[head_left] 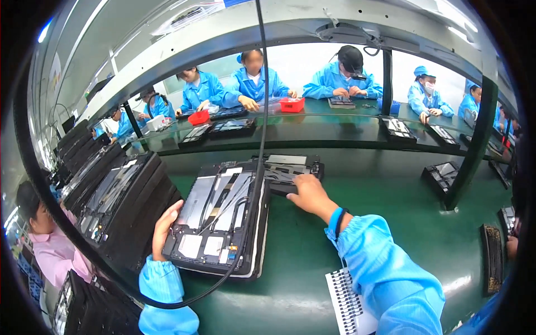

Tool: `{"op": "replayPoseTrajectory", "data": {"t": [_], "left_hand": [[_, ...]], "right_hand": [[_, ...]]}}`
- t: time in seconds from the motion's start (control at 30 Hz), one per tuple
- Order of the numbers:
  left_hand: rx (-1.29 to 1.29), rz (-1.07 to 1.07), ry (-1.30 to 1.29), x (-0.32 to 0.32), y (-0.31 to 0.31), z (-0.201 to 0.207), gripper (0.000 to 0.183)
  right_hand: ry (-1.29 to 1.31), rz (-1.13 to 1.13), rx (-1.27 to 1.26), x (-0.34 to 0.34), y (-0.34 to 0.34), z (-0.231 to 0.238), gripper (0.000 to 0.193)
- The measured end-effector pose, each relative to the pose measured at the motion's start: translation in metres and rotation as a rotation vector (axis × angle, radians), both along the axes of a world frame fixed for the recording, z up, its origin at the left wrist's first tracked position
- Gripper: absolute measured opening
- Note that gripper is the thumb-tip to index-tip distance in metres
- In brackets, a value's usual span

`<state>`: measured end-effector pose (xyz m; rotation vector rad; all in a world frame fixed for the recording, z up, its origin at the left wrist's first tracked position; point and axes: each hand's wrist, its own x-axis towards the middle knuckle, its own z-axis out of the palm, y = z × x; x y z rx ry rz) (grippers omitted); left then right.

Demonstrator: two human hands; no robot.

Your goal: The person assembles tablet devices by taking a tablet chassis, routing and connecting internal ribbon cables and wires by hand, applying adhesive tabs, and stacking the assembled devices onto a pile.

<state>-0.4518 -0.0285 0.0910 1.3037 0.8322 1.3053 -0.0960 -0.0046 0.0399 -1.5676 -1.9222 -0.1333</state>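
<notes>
My left hand [163, 229] is wrapped against the left side of a stack of black foam trays [259, 234]. On its top tray lies an opened tablet-like device [215, 209] with silver plates, dark ribbon cables and thin strips showing. Just beyond it, my right hand [310, 195] grips the near right edge of another black tray [319, 170]. This one holds a similar opened device [287, 162], partly hidden behind the nearer stack. The fingers of the right hand lie over the tray's edge, thumb toward the front. Underneath the left-hand stack, the fingers are hidden.
Tall stacks of black trays [142, 212] line the left. A black cable [261, 84] hangs across the view. A spiral notebook [346, 301] lies by my right forearm. A metal post [480, 139] stands at right. Across the green bench [357, 167], several people in blue work.
</notes>
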Motion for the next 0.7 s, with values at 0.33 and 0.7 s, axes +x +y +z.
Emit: {"op": "replayPoseTrajectory", "data": {"t": [0.33,0.7], "left_hand": [[0.169,0.699,-0.289,-0.017,-0.092,-0.071,0.035],[0.927,-0.217,0.622,0.156,-0.144,-0.022,0.026]], "right_hand": [[-0.333,0.058,0.219,0.0,0.03,-0.028,0.033],[-0.331,-0.14,0.252,0.099,-0.046,-0.023,0.029]]}}
